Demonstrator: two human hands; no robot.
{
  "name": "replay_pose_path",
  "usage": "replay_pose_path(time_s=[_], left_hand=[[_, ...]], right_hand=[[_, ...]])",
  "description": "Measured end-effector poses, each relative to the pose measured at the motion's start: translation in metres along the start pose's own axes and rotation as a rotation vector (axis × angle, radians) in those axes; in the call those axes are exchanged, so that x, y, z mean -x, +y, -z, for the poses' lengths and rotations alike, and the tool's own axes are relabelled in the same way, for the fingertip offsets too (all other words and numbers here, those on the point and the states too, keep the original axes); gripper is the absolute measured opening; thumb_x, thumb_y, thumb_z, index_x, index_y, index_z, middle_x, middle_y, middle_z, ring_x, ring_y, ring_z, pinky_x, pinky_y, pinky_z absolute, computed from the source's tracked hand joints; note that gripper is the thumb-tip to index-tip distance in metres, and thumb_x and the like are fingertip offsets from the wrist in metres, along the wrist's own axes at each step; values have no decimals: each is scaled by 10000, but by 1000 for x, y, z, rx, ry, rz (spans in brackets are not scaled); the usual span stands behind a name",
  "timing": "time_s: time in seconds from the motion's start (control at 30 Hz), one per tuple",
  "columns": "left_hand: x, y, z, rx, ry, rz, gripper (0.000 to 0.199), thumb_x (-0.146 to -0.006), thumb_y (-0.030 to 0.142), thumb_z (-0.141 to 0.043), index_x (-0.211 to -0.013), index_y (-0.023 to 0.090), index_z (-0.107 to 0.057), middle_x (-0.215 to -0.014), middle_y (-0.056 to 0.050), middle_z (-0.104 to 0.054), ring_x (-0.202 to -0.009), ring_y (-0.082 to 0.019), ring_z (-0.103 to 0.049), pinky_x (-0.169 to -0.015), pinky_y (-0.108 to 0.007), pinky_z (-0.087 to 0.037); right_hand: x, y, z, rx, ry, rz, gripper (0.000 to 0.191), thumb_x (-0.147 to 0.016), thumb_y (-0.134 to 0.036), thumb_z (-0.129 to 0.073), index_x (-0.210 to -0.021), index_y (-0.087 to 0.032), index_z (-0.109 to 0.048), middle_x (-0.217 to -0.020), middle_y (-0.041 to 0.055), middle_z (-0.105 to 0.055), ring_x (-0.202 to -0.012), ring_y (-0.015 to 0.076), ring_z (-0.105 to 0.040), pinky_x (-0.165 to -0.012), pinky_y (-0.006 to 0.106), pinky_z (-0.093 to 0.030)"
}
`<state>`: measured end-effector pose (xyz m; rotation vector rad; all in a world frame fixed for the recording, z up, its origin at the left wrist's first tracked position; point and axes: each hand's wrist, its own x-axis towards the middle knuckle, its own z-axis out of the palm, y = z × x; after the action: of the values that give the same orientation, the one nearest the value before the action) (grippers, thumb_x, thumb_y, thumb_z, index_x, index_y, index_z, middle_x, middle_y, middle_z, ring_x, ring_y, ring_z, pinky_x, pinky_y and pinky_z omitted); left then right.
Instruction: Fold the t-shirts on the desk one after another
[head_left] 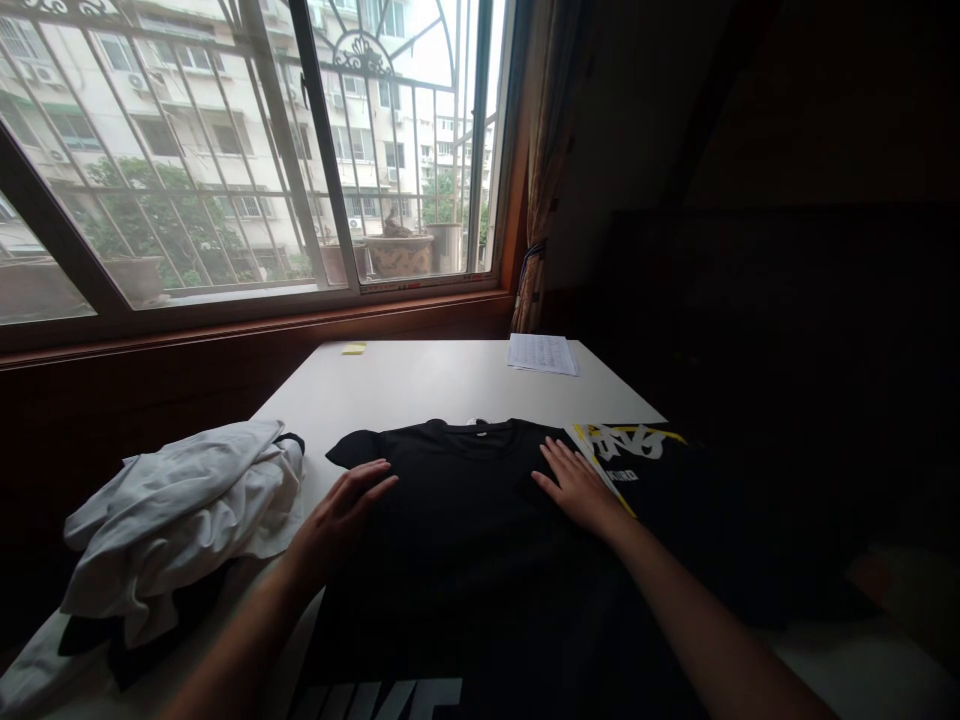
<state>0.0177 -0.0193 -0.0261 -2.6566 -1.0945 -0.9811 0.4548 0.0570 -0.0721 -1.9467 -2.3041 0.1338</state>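
A black T-shirt (457, 530) lies spread out on the white table, its collar toward the window and pale block print near my body. My left hand (352, 498) rests at the shirt's left side below the sleeve, fingers stretched out and holding nothing. On the shirt's right shoulder area my right hand (574, 485) lies flat with its fingers apart. Beside that hand is another dark garment (637, 470) with white lettering and yellow edging; much of it is lost in shadow.
A heap of white clothes (195, 500) with some black cloth is piled at the left. Toward the far edge of the white table (420, 380) lie yellow sticky notes (354, 349) and papers (543, 354). A barred window and a tied curtain (531, 260) stand behind.
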Motion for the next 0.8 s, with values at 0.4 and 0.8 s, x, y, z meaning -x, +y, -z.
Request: replay_pose_path(time_s=[0.4,0.8], left_hand=[[-6,20,-1,86,-133,27,437,-972,218,-552,-1406,272,-532,-1335,-112,-603,-1227,-266,-585,-1030,-448,-544],[13,-15,20,265,-359,290,214,-904,342,-655,-1081,236,-599,-1071,-52,-601,-901,-178,-595,-769,-290,-532]], right_hand=[[0,1,0,-22,10,3,768,-994,-634,-239,-1598,-164,-302,-1681,64,-198,-1553,233,-143,-1259,419,-149],[-1,3,-3,-19,17,9,775,-992,-628,-254,-1591,-141,-314,-1677,69,-215,-1551,237,-157,-1258,424,-164]])
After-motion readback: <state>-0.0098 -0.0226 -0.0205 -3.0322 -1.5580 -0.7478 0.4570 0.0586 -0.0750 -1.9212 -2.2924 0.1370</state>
